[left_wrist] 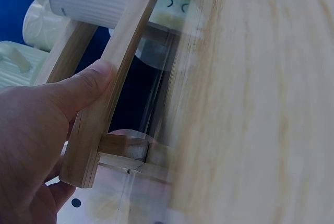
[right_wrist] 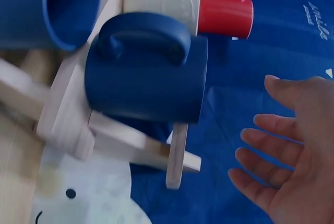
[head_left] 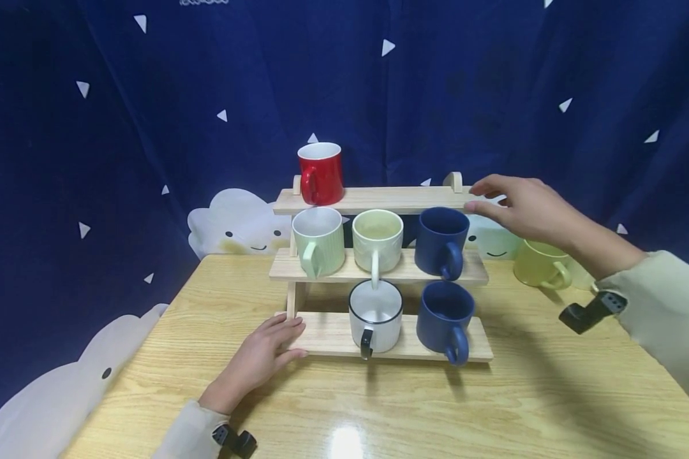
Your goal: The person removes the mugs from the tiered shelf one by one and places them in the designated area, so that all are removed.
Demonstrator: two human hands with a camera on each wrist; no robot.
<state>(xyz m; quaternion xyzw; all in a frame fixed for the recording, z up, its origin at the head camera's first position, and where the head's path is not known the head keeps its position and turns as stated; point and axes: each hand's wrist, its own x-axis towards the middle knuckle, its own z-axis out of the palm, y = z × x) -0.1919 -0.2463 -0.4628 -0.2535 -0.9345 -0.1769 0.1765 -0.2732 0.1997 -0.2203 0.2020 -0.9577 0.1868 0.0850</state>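
Pale wood is making up a three-tier rack (head_left: 407, 271), which is standing toward the far edge of the table (head_left: 218, 306) and carrying six mugs. A red mug (head_left: 328, 178) is sitting near the left end of the top shelf (head_left: 399, 199). Along the middle shelf (head_left: 473, 271), a pale green mug (head_left: 328, 248), a cream mug (head_left: 387, 248) and a dark blue mug (head_left: 430, 242) are lining up from left end to right. On the bottom shelf (head_left: 324, 335), a white mug (head_left: 387, 331) with a dark rim is standing near the middle, and a second blue mug (head_left: 435, 328) near the right end. The left hand (head_left: 258, 356) is gripping the bottom shelf's left end, thumb and fingers closing round the board. The right hand (head_left: 528, 207) is hovering beside the top shelf's right end, fingers loosely spread, holding nothing; the right wrist view is showing a gap between. The rack is looking stiff and probably light in itself, while the smooth, ceramic-looking mugs are adding weight and are likely slippery and breakable on a tilt. Its bare shelf ends are offering the surest hold, one hand at each side.
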